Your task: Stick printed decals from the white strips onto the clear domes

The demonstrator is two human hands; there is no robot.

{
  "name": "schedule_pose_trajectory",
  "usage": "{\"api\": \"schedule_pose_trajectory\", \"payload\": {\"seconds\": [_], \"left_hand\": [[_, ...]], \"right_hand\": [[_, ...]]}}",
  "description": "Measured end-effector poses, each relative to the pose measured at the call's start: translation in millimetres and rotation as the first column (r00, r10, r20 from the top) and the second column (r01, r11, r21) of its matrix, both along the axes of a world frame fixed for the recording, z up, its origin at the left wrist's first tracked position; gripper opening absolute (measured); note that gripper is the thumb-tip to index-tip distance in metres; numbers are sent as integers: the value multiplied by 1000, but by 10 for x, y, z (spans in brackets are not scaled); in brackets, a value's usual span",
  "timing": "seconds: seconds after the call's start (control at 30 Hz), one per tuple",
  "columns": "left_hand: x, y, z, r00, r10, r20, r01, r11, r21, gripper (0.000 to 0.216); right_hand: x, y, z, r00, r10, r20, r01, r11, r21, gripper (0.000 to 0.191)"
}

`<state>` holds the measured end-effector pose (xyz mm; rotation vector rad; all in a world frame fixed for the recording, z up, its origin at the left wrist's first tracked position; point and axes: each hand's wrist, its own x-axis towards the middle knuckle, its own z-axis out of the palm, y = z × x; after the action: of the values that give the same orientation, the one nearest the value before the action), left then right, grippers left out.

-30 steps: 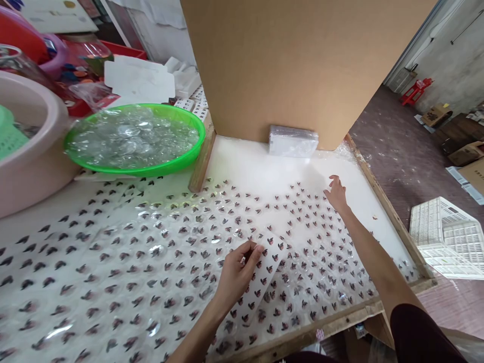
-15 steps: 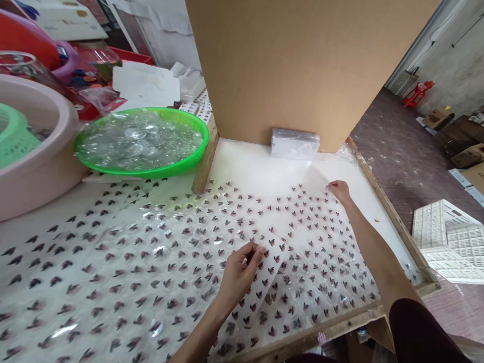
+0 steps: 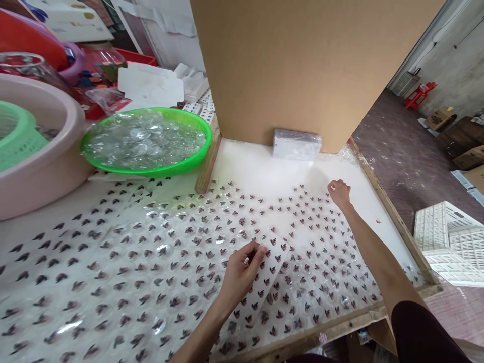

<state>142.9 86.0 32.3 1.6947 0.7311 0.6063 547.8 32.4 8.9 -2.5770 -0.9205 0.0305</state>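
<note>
My left hand [image 3: 245, 269] is closed, thumb and fingers pinching the edge of a white sticker sheet [image 3: 260, 297] printed with rows of small dark-and-pink motifs. The sheet lies tilted above the many clear round plastic pieces [image 3: 181, 254] spread over the white tabletop, each with a similar motif on it. My right hand [image 3: 340, 192] is stretched to the far right end of these rows, low over the white surface. Its thumb and forefinger are pinched together; whatever they hold, if anything, is too small to make out.
A green basin [image 3: 206, 151] heaped with clear plastic pieces and a pink tub [image 3: 49, 176] stand at the left. A tall cardboard box [image 3: 313, 65] rises at the back, a plastic-wrapped block [image 3: 297, 144] before it. Wooden strips [image 3: 393, 217] edge the table; a white crate [image 3: 446, 242] sits beyond.
The view has shifted slightly, so things sit a little further right. My right hand's fingers have curled and turned a little at the same spot; my left hand stays on the sheet.
</note>
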Motion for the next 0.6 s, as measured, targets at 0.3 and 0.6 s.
{"api": "schedule_pose_trajectory", "payload": {"seconds": [0.3, 0.6], "left_hand": [[4, -19, 63, 1000, 16, 23, -16, 1000, -9, 39], [22, -44, 42, 997, 69, 25, -69, 998, -9, 35]], "right_hand": [[-958, -296, 231, 929, 254, -269, -156, 928, 338, 19], [-2397, -421, 367, 582, 591, -559, -279, 790, 546, 28]]}}
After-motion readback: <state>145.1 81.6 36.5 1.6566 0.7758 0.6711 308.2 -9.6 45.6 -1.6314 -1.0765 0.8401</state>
